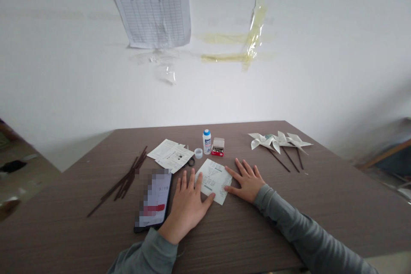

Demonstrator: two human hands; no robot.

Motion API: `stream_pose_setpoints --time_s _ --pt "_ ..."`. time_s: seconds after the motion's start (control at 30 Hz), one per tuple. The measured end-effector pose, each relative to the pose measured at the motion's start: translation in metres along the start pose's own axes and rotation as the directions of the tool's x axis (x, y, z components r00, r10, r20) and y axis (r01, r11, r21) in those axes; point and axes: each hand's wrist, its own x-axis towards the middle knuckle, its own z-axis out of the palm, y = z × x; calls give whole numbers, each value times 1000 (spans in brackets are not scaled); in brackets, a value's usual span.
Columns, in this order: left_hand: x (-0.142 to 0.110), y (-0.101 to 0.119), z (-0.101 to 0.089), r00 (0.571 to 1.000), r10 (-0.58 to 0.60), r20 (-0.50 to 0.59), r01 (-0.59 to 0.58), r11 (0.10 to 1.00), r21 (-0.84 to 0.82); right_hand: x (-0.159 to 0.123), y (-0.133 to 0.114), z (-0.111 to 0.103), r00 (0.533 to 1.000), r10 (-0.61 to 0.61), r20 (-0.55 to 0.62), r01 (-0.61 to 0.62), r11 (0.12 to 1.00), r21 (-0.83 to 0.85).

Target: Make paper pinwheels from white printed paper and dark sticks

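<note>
On the dark brown wood-grain table (244, 239), a square of white printed paper (210, 183) lies flat, turned cornerwise, between the two bare hands. The left hand (189, 207) is spread palm down with its fingers apart, fingertips on the paper's left side and thumb by its lower edge; the right hand (248, 180), also spread flat, has its thumb and forefinger at the paper's right edge. Neither hand grips anything (both are simply laid open). Just left of the left hand is a black-edged phone (154, 205), part of it pixelated, and beyond it a loose bundle of thin dark brown sticks (130, 175). More white printed sheets (171, 156) overlap behind the phone, partly covering dark-handled scissors (191, 162). Behind the square stand a small translucent round cup (198, 153), a white plastic bottle with a blue cap (206, 142) and an open red box of small metallic pieces (218, 149). At the far right lie white folded-paper pinwheels (278, 140) on brown sticks (their blades touching or overlapping).
</note>
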Motion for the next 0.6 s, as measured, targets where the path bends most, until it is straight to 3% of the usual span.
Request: stream_pose_setpoints --time_s 0.3,0.6 --pt "2 1 -2 999 -43 -2 43 998 48 -2 4 -7 999 41 25 -40 999 -12" --pt "5 5 -8 997 -66 31 65 997 46 7 16 6 999 32 -33 -32 999 8"
